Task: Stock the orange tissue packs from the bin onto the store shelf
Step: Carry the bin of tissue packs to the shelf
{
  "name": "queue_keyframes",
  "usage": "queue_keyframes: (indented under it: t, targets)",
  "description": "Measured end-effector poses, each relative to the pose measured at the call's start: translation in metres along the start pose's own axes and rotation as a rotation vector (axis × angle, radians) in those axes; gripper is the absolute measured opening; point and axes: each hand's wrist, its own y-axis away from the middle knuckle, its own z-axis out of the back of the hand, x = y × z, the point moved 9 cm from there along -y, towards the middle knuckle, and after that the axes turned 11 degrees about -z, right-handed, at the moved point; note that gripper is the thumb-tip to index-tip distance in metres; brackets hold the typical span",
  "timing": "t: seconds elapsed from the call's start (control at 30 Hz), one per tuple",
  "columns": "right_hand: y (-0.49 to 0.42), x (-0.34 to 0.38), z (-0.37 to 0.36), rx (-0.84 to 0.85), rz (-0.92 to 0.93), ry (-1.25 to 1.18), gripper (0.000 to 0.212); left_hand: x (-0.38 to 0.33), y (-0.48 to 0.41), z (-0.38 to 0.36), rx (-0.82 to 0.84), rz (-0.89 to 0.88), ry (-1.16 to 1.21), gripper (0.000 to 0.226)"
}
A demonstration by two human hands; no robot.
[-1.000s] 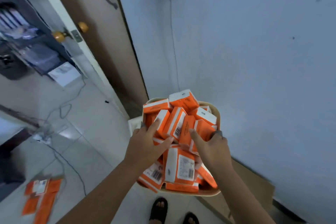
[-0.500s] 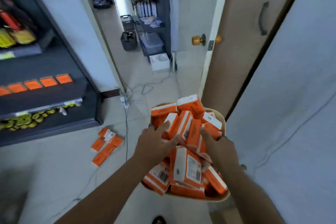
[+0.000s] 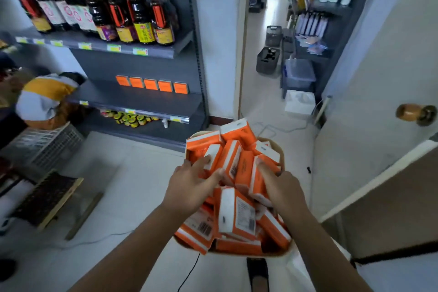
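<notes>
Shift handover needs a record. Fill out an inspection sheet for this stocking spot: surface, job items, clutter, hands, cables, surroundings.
Surface: dark grey metal store shelf, five orange tissue packs in a row at its back.
Job's things: beige round bin heaped with orange tissue packs.
Clutter: wooden-edged board lying on the floor.
Hands: left hand and right hand rest on the heap; grip unclear.
Cables: thin cable across the white floor.
Surroundings: dark sauce bottles above; open door with brass knob at right.
</notes>
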Motion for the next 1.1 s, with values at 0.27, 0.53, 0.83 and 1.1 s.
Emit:
queue_keyframes:
  t: [0.27, 0.53, 0.83, 1.1]
  targets:
    - [-0.084, 0.141, -0.040, 0.205, 0.244, 0.131, 0.083, 0.027, -0.059, 0.048, -0.270, 0.218, 0.039, 0.089]
    - [-0.109, 0.261, -0.076, 0.317, 0.462, 0.212, 0.078, 0.032, -0.082, 0.101, -0.510, 0.314, 0.071, 0.083]
    - [-0.113, 0.321, -0.146, 0.499, 0.483, 0.326, 0.079, 0.074, -0.082, 0.140, -0.697, 0.443, 0.082, 0.083]
    - [-0.098, 0.369, -0.239, 0.630, 0.487, 0.376, 0.070, 0.152, -0.073, 0.182, -0.802, 0.610, 0.101, 0.087]
